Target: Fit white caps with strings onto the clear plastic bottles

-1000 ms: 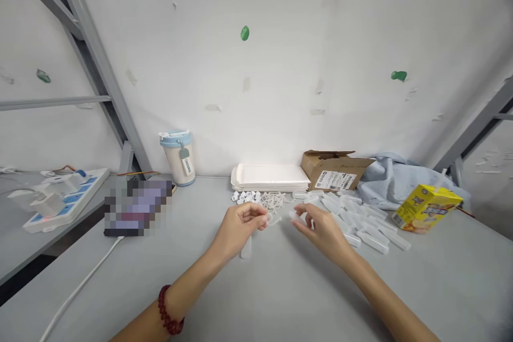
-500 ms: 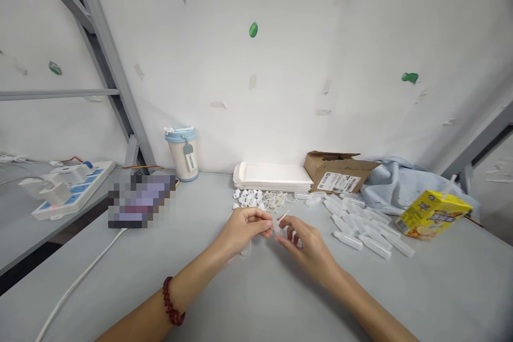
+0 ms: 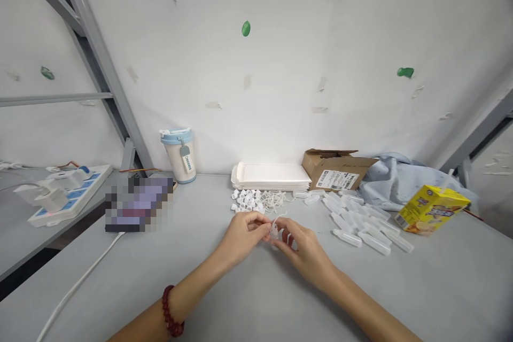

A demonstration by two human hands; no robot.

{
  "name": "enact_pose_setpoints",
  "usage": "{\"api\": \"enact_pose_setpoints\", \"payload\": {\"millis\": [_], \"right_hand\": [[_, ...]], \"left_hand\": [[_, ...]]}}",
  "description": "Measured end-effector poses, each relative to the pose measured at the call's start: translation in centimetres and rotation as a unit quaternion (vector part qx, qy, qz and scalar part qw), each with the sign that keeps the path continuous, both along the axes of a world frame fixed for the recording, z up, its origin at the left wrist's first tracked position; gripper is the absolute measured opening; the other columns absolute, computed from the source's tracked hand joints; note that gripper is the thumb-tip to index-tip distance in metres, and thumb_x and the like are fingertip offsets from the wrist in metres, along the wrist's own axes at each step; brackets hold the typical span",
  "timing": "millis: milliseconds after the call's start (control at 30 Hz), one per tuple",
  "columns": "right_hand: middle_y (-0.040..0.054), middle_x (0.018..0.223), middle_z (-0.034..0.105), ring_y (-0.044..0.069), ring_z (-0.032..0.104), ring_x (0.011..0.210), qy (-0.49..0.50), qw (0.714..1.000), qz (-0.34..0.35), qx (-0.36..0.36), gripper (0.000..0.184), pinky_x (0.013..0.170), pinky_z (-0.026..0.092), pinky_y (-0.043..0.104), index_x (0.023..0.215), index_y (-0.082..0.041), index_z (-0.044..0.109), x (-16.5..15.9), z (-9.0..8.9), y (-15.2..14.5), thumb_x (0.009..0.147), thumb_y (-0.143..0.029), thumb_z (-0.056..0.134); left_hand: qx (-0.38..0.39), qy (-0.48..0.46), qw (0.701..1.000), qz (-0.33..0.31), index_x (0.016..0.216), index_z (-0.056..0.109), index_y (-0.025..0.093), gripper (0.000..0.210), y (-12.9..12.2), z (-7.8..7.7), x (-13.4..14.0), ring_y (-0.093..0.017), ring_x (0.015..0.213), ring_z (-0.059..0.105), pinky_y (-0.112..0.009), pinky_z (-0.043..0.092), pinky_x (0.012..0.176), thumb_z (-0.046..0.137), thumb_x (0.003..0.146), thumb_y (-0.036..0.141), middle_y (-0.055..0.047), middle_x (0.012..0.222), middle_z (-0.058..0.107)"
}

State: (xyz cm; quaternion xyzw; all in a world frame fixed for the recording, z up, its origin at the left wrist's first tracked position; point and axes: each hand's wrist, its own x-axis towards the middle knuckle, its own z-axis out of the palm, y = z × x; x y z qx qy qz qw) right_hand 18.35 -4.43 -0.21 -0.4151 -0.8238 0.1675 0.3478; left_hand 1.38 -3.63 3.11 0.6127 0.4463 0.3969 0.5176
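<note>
In front of me my two hands meet around a small clear plastic piece with a white string (image 3: 280, 217) curling up from it. My left hand (image 3: 246, 235) is closed in a pinch at the left side of the clear plastic piece (image 3: 274, 231). My right hand (image 3: 300, 243) curves around its right side, thumb below and forefinger above. Fingers partly hide the piece, so its full shape cannot be made out. Just beyond lie a pile of small white caps (image 3: 247, 200) and a tangle of white strings (image 3: 274, 201).
Several translucent plastic bottles (image 3: 374, 243) lie to the right, by a yellow drink carton (image 3: 430, 209) and a light blue cloth (image 3: 385, 179). Behind stand a stack of white trays (image 3: 272, 175), a cardboard box (image 3: 340, 171) and a cup (image 3: 179, 156). A phone (image 3: 140, 203) and power strip (image 3: 76, 195) are left.
My right fingers have closed in on the clear piece, and the hands are nearer each other. A translucent part seen beneath my left hand before is no longer visible. The view has shifted slightly.
</note>
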Motion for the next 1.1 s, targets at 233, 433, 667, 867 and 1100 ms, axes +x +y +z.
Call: {"api": "enact_pose_setpoints", "payload": {"millis": [233,433,667,867,1100], "right_hand": [[0.0041,0.081,0.063,0.013,0.056,0.06,0.01,1.0,0.002,0.026,0.017,0.055,0.046,0.024,0.103,-0.017,0.05,-0.05,-0.3,0.13,0.086,-0.02,0.049],[0.0047,0.081,0.063,0.013,0.056,0.062,0.006,1.0,0.001,0.003,0.014,0.056,0.046,0.025,0.1,-0.019,0.051,-0.1,-0.16,0.09,0.088,-0.024,0.046],[0.0054,0.089,0.064,0.013,0.055,0.063,0.024,0.999,0.009,-0.045,0.015,0.057,0.047,0.025,0.1,-0.019,0.052,-0.26,0.37,0.11,0.086,-0.023,0.047],[0.0052,0.09,0.062,0.013,0.056,0.065,0.031,0.997,0.007,-0.074,0.019,0.058,0.047,0.025,0.102,-0.018,0.05,-0.45,0.23,0.03,0.084,-0.02,0.049],[0.006,0.088,0.06,0.016,0.056,0.069,-0.014,0.997,0.0,-0.069,0.023,0.06,0.045,0.027,0.107,-0.019,0.048,-0.69,-0.1,-0.26,0.085,-0.016,0.045]], "left_hand": [[0.125,0.108,0.986,0.004,0.077,0.068,0.017,0.018,-0.74,0.05,0.21,-0.017,0.077,0.06,-0.025,0.049,0.07,0.052,0.079,0.025,-0.004,0.08,0.065],[0.144,0.171,0.975,0.006,0.079,0.068,0.017,0.015,-0.82,0.13,0.32,-0.017,0.074,0.059,-0.026,0.048,0.067,0.055,0.077,0.024,-0.004,0.08,0.065],[0.166,0.185,0.969,-0.012,0.075,0.068,0.019,0.015,-0.7,0.3,0.03,-0.017,0.078,0.057,-0.025,0.042,0.07,0.053,0.079,0.021,-0.002,0.081,0.066],[0.182,0.217,0.959,-0.012,0.084,0.069,0.022,0.018,-0.6,0.12,-0.12,-0.019,0.087,0.056,-0.027,0.04,0.074,0.052,0.081,0.021,-0.003,0.089,0.067],[0.232,0.243,0.942,0.004,0.084,0.066,0.022,0.019,-0.31,-0.44,-0.41,-0.02,0.089,0.056,-0.03,0.042,0.078,0.048,0.083,0.017,-0.003,0.091,0.067]]}}
